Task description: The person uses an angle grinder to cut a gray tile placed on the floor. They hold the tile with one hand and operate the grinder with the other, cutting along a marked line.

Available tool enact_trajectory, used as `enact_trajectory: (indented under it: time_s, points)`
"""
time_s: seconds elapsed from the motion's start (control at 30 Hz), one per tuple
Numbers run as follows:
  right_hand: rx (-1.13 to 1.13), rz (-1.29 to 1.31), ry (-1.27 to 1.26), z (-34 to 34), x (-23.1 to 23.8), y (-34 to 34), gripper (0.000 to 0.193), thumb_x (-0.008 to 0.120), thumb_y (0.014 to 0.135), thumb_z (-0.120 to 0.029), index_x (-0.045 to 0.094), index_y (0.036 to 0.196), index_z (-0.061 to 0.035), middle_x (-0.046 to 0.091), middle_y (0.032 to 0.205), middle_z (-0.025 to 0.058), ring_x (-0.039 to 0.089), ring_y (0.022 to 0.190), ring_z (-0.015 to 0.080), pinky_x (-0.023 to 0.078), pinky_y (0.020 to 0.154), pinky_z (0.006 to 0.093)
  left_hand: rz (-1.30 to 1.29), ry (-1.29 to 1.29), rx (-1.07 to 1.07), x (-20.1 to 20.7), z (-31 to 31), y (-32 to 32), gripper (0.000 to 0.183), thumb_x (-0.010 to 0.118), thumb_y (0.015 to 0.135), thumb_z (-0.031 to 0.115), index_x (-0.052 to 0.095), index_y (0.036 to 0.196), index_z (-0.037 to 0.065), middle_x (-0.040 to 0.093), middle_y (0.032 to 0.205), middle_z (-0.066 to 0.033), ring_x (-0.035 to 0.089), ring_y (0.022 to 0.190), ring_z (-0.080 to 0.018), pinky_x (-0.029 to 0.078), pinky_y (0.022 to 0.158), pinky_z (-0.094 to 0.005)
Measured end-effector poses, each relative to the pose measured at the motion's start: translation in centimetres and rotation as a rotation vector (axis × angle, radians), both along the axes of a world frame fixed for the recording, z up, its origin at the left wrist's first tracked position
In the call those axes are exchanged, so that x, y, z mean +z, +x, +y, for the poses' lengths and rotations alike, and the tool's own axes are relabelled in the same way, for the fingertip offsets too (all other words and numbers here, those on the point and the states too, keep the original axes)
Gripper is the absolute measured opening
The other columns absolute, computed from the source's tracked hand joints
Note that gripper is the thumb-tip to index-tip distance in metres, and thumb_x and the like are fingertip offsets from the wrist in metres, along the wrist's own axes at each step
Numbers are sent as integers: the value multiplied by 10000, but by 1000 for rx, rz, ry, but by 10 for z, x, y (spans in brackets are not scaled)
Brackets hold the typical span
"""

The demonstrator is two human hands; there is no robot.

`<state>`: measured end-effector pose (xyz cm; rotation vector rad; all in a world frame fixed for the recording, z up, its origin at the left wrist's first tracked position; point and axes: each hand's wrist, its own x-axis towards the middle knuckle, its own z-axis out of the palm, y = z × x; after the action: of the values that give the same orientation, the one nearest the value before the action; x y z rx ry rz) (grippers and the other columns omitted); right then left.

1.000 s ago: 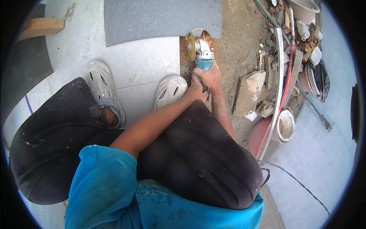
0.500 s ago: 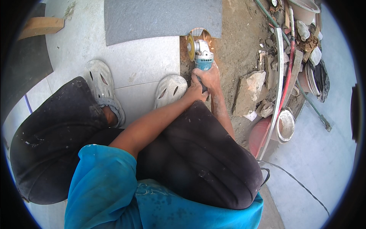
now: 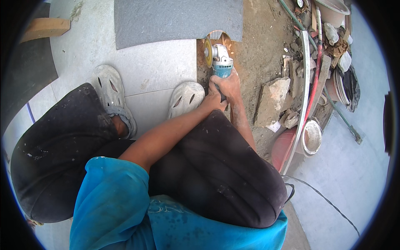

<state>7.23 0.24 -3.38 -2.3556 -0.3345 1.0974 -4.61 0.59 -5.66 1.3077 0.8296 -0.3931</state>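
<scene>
Both my hands are closed around an angle grinder (image 3: 222,70) with a teal body and a silver head. My right hand (image 3: 229,84) wraps the body just behind the head. Lower down, my left hand (image 3: 214,98) grips the rear part, which is mostly hidden by the fingers. A yellowish disc (image 3: 208,53) stands on edge at the left of the head. Just beyond it lies a dark grey tile (image 3: 179,21) with a rounded notch in its near right edge; narrow slits show at the notch. Whether the disc touches the tile, I cannot tell.
Pale floor tiles (image 3: 158,66) lie under my shoes. To the right are bare soil (image 3: 260,54), broken slabs (image 3: 271,102), a long metal strip (image 3: 305,79), a red pole (image 3: 315,79), a green hose (image 3: 339,111) and buckets (image 3: 311,137). A black cable (image 3: 323,196) runs at lower right.
</scene>
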Motion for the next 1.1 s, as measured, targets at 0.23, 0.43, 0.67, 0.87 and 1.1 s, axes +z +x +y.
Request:
enact_trajectory:
  time_s: [0.23, 0.43, 0.67, 0.87, 1.1]
  points:
    - [12, 3, 17, 0, 2, -1, 593, 761, 631, -261, 624, 1129, 31, 720, 1005, 204, 712, 935, 319, 547, 822, 405, 7, 62, -23, -7, -6, -3, 1153, 764, 828, 344, -64, 1449, -165, 346, 1433, -423, 473, 1326, -476, 435, 1075, -429]
    - [-7, 12, 31, 0, 4, -3, 580, 759, 634, -247, 623, 1123, 33, 722, 997, 197, 713, 927, 305, 546, 822, 401, 52, -8, -42, -3, -3, -2, 1154, 764, 825, 353, -55, 1446, -171, 334, 1437, -422, 465, 1329, -477, 434, 1073, -429]
    - [-32, 34, 35, 1, 7, -5, 581, 760, 635, -238, 620, 1127, 38, 720, 999, 200, 710, 928, 303, 545, 824, 398, 56, 2, -52, 1, -1, -3, 1133, 761, 827, 340, -41, 1442, -171, 352, 1428, -418, 478, 1320, -466, 446, 1061, -427]
    - [-11, 11, 37, -1, 4, -5, 583, 763, 637, -234, 619, 1130, 42, 721, 993, 200, 711, 920, 300, 546, 818, 397, 42, 30, -44, -2, -5, -4, 1106, 764, 827, 311, -17, 1445, -167, 339, 1439, -409, 451, 1347, -457, 420, 1088, -426]
    - [-8, 8, 51, -2, 3, -6, 594, 764, 634, -237, 616, 1133, 50, 721, 984, 207, 713, 916, 309, 548, 812, 399, 33, 32, -4, 0, -4, -4, 1103, 772, 820, 299, -6, 1459, -151, 313, 1467, -387, 403, 1383, -456, 382, 1121, -437]
